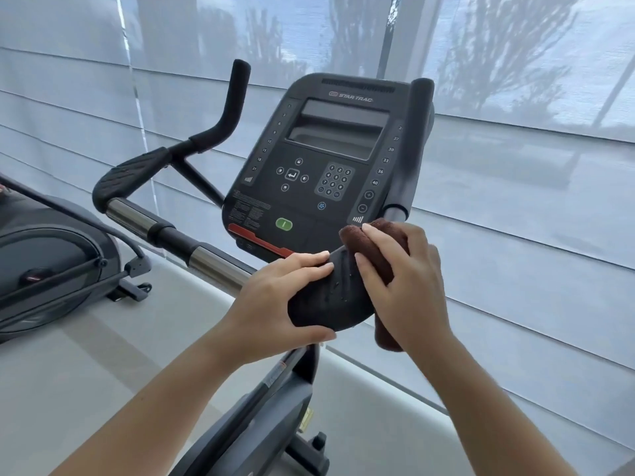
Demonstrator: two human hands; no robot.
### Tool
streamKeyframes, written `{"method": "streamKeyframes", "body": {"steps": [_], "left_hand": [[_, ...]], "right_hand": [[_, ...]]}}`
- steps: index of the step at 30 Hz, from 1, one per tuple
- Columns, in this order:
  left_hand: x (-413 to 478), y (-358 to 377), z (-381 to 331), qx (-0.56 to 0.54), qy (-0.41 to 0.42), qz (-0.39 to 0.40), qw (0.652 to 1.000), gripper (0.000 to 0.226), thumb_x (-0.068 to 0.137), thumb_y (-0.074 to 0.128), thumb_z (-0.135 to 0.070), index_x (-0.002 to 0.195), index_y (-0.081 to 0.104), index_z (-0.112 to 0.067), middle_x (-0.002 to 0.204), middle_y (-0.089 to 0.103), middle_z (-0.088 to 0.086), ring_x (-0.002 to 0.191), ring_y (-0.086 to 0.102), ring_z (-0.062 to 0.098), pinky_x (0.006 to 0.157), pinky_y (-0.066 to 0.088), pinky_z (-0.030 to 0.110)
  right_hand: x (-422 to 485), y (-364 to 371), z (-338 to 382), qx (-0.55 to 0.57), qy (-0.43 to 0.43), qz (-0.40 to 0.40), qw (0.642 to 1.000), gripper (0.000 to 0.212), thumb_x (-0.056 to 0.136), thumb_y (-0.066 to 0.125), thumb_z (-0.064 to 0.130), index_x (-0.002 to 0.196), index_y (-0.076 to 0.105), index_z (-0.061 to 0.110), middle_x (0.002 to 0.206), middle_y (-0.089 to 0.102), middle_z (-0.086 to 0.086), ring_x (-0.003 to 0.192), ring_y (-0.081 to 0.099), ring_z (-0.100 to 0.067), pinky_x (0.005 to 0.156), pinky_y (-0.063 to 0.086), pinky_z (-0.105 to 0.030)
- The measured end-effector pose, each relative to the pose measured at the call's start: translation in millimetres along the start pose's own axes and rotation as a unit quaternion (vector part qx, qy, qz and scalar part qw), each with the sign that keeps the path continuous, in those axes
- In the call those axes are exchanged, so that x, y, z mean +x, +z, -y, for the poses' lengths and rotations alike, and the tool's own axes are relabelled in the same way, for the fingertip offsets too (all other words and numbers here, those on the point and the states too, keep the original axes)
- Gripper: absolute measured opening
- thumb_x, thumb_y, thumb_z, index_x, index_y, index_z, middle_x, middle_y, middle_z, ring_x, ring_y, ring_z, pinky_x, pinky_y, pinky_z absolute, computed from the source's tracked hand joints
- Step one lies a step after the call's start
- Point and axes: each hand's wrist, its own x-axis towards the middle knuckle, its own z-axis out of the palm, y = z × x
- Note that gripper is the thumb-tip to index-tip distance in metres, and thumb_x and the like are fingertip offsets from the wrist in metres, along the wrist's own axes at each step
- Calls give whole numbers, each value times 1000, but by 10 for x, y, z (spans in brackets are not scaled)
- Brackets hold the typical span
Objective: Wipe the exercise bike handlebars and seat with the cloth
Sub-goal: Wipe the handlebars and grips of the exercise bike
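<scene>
The exercise bike's handlebar [165, 231] runs from a black padded bend at the left, along chrome and black tube, to a second black padded bend [338, 297] in front of me. My left hand [275, 304] grips the near side of that right-hand pad. My right hand [402, 286] presses a folded dark brown cloth [354, 235] against the pad's far side, with cloth also hanging below the hand. Two black upright grips rise at the back, beside the console [319, 159]. The seat is out of view.
A grey window blind [515, 201] fills the background close behind the bike. Another exercise machine [51, 262] stands on the floor at the left. The bike's frame [261, 407] drops away below my hands.
</scene>
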Motion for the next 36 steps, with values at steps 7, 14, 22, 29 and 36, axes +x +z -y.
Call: {"method": "streamKeyframes", "body": {"steps": [7,14,22,29,36], "left_hand": [[-65,-42,49,10,3,-7,1000,80,59,81,-44,126,49,-14,126,51,-4,111,48,10,93,41,25],[-173,-116,272,1,18,-50,999,62,59,71,-52,102,62,-8,97,65,4,87,58,20,77,49,34],[-189,-89,391,-30,31,-51,998,62,58,70,-53,101,65,-9,95,67,1,92,59,20,86,30,23],[-187,-84,477,-32,65,-40,997,60,63,67,-51,105,63,-8,97,66,2,93,55,20,86,27,22],[-197,-63,520,-39,84,-54,994,61,65,68,-50,107,63,-7,99,66,2,94,54,18,88,31,26]], "right_hand": [[540,-74,-4,-48,26,127,990,26,83,62,26,109,63,23,114,54,-7,106,50,-30,94,36,-32],[-311,-18,404,-69,13,4,997,26,79,64,25,104,68,20,109,57,-7,94,51,-24,85,34,-19],[445,99,387,-165,85,74,980,26,84,63,28,110,66,26,117,51,-6,110,45,-28,92,38,-33],[-439,75,685,-107,38,-5,994,28,78,65,23,105,69,18,106,57,-8,95,56,-25,85,47,-30],[448,62,408,-135,139,2,981,24,83,63,28,107,66,27,108,54,-8,104,53,-24,92,39,-27]]}}
